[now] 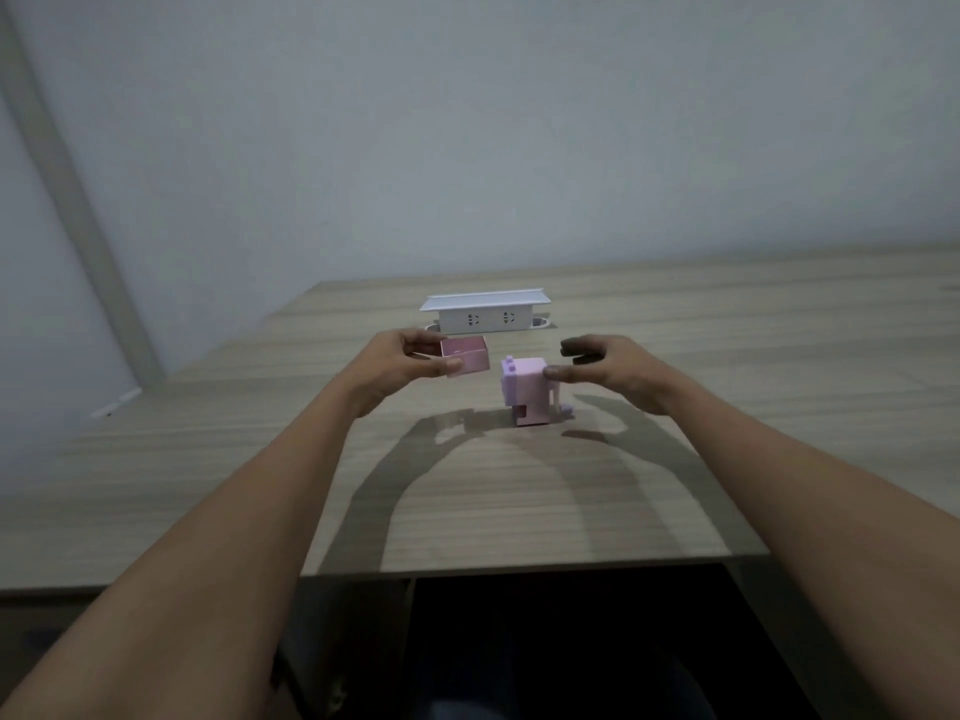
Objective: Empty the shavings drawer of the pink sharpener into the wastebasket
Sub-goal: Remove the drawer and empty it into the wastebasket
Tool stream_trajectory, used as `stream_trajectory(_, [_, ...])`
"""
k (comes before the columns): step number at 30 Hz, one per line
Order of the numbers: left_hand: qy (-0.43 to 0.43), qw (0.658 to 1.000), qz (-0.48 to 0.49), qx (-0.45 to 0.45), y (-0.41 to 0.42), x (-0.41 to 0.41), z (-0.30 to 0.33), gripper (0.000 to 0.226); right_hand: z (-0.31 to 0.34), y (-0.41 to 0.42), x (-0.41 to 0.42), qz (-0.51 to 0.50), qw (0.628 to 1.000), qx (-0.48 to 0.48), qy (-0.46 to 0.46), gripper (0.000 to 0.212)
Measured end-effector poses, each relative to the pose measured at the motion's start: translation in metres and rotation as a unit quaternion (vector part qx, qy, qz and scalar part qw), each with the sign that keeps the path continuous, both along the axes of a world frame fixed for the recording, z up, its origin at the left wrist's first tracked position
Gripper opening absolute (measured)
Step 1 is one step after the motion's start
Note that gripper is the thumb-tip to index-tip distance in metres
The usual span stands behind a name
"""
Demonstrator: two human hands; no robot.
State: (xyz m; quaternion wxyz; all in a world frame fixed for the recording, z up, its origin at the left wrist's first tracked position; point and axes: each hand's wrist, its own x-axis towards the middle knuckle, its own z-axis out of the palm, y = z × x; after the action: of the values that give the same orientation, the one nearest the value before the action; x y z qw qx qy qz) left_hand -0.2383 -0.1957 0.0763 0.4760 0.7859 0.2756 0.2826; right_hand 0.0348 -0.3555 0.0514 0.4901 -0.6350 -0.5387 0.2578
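Note:
The pink sharpener [527, 389] stands upright on the wooden table [519, 501], its drawer slot open at the lower front. Its small pink shavings drawer [467, 356] is out of the body and held in the air to the sharpener's left, pinched between the thumb and fingers of my left hand [410, 363]. My right hand [608, 363] hovers at the sharpener's right side with fingers spread; the thumb tip touches or nearly touches the top right edge. No wastebasket is in view.
A white pop-up socket box [485, 311] stands behind the sharpener, near the table's far side. A white pen-like object [117, 402] lies at the table's left edge. The table's near edge runs just before a dark gap under it.

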Motion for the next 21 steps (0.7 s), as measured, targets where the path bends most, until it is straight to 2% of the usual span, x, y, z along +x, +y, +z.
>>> stream_trajectory(3, [-0.006, 0.999, -0.023, 0.023, -0.011, 0.015, 0.022, 0.034, 0.029, -0.010, -0.005, 0.002, 0.999, 0.032, 0.011, 0.072])
stream_trajectory(7, [-0.009, 0.997, -0.054, 0.052, -0.028, 0.047, 0.044, 0.047, 0.059, -0.024, -0.011, -0.005, 0.999, 0.045, 0.025, 0.062])
stream_trajectory(10, [-0.009, 0.994, -0.090, 0.059, -0.048, 0.076, 0.058, 0.046, 0.070, -0.038, -0.003, -0.024, 0.998, 0.050, 0.037, 0.054])
stream_trajectory(21, [-0.058, 0.972, -0.224, 0.045, -0.137, 0.186, 0.069, 0.048, 0.082, -0.158, 0.076, -0.140, 0.987, 0.068, 0.040, 0.048])
